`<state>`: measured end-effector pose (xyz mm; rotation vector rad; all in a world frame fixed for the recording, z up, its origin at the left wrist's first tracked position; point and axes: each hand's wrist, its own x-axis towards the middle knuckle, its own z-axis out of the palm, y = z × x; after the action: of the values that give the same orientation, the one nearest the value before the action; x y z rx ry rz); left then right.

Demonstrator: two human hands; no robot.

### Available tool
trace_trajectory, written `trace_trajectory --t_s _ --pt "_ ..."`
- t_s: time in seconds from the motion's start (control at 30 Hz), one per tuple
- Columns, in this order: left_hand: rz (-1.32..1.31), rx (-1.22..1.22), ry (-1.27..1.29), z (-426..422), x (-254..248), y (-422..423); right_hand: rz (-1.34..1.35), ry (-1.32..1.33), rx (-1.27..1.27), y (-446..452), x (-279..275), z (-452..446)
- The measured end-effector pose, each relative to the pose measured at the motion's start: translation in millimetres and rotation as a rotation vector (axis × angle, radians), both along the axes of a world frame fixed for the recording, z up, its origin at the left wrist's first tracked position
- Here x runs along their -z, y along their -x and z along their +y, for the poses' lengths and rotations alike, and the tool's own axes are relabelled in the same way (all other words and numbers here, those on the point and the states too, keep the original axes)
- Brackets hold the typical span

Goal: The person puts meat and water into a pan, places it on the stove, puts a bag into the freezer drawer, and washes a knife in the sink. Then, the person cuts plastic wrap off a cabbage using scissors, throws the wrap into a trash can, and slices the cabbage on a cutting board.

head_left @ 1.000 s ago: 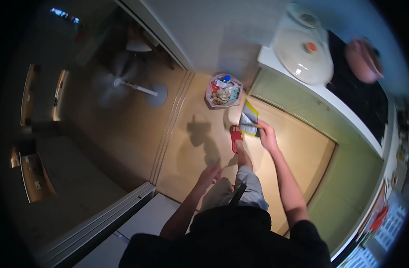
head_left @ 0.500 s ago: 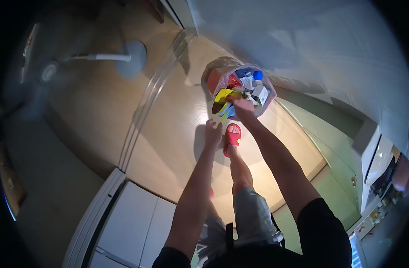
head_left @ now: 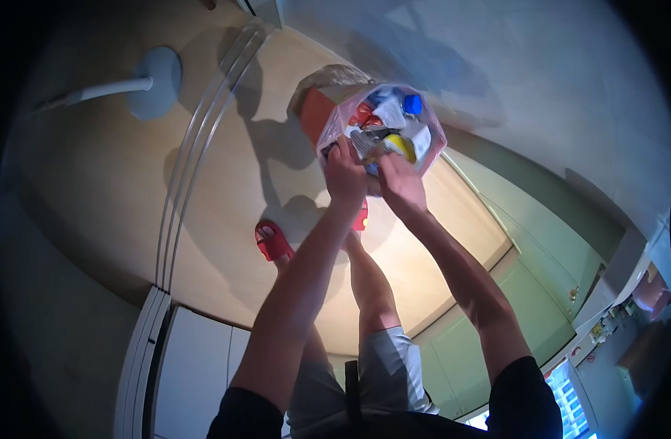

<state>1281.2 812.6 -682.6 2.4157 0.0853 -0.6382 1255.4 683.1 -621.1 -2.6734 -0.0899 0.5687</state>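
A bin lined with a translucent pinkish bag (head_left: 434, 150) stands on the floor, filled with rubbish. My left hand (head_left: 345, 175) is closed on the bag's rim at the near left. Just to its right, my right hand (head_left: 403, 183) reaches over the near rim with curled fingers down among the rubbish; what they hold, if anything, is hidden. A yellow packet (head_left: 402, 147) shows right beside those fingers. Also inside are a bottle with a blue cap (head_left: 412, 104), red wrappers (head_left: 363, 113), white crumpled paper (head_left: 389, 113) and a white carton (head_left: 420, 139).
Left of the bin stands an orange-red box or panel (head_left: 318, 117). My feet wear red slippers (head_left: 274, 243). Metal floor tracks (head_left: 196, 157) run at left, with a white round-based stand (head_left: 156, 84) beyond. Green cabinets (head_left: 522, 293) line the right, a pale wall (head_left: 511, 80) the back.
My left hand has moved up onto the bag's rim. The yellow packet sits deeper in the rubbish, and my right hand has pushed down there. My view has shifted; a second slipper shows.
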Motion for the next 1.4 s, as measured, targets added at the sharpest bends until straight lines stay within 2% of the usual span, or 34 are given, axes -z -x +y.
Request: trace_trajectory --t_s 0.03,0.13,0.17,0.27,0.3,0.4,0.43,0.47,0.57,0.67,0.7,0.77,0.87,0.93,1.0,1.03,1.1,1.17,1.2,1.23,1.27,1.3,1.37,1.4 --pt "-0.357 0.192 -0.152 1 22 4 0.064 0.049 -0.011 3 3 2" --pt "-0.135 0.247 -0.149 -5 61 4 -0.132 0.135 -0.064 14 69 -9" --pt "0.161 0.132 -0.005 -7 65 -9 0.032 0.19 -0.049 11 86 -5" --pt "-0.037 0.129 -0.067 -16 76 -9 0.396 0.298 0.006 -26 95 13" --pt "-0.23 0.287 -0.208 -11 70 -3 0.341 0.336 0.0 -20 108 15" --pt "0.066 0.256 0.002 4 -29 -10 0.321 0.419 -0.188 -32 43 19" --pt "0.027 0.28 0.072 14 -68 -6 0.2 0.331 -0.105 -25 36 19" --pt "-0.022 0.308 0.145 23 -104 0 0.098 0.408 -0.106 -23 23 22" --pt "0.004 0.252 0.193 47 -192 20 -0.041 0.217 0.051 5 -42 18" --pt "-0.069 0.267 0.05 83 -210 47 -0.054 0.005 0.305 52 -135 16" --pt "-0.076 0.242 0.116 94 -205 56 -0.081 -0.074 0.448 80 -169 8" --pt "-0.012 0.237 0.156 109 -195 60 -0.148 -0.187 0.744 150 -220 -4" --pt "0.096 0.267 0.135 122 -241 55 -0.125 -0.21 1.2 295 -264 -12" --pt "0.144 0.366 0.223 83 -261 82 -0.042 -0.193 1.481 406 -274 -21" --pt "0.229 0.502 0.288 37 -272 122 0.046 -0.163 1.638 534 -266 -15" --pt "0.281 0.566 0.294 15 -276 143 0.084 -0.153 1.78 593 -286 -19" --pt "0.363 0.683 0.26 -25 -288 180 0.158 -0.062 2.063 740 -277 1" --pt "0.422 0.746 0.193 -57 -299 229 0.27 0.085 2.37 857 -309 20" --pt "0.442 0.773 0.15 -67 -309 252 0.357 0.126 2.602 916 -324 35" --pt "0.453 0.801 0.124 -77 -318 276 0.304 0.128 2.708 970 -345 58" --pt "0.484 0.812 0.088 -89 -322 307 0.22 0.268 2.769 1014 -380 62" --pt "0.508 0.832 0.053 -98 -327 328 0.235 0.345 2.783 1080 -374 73" --pt "0.55 0.849 -0.019 -113 -340 373 0.025 0.55 2.905 1168 -421 80" --pt "0.567 0.849 -0.05 -121 -348 394 -0.019 0.675 2.918 1225 -426 80"
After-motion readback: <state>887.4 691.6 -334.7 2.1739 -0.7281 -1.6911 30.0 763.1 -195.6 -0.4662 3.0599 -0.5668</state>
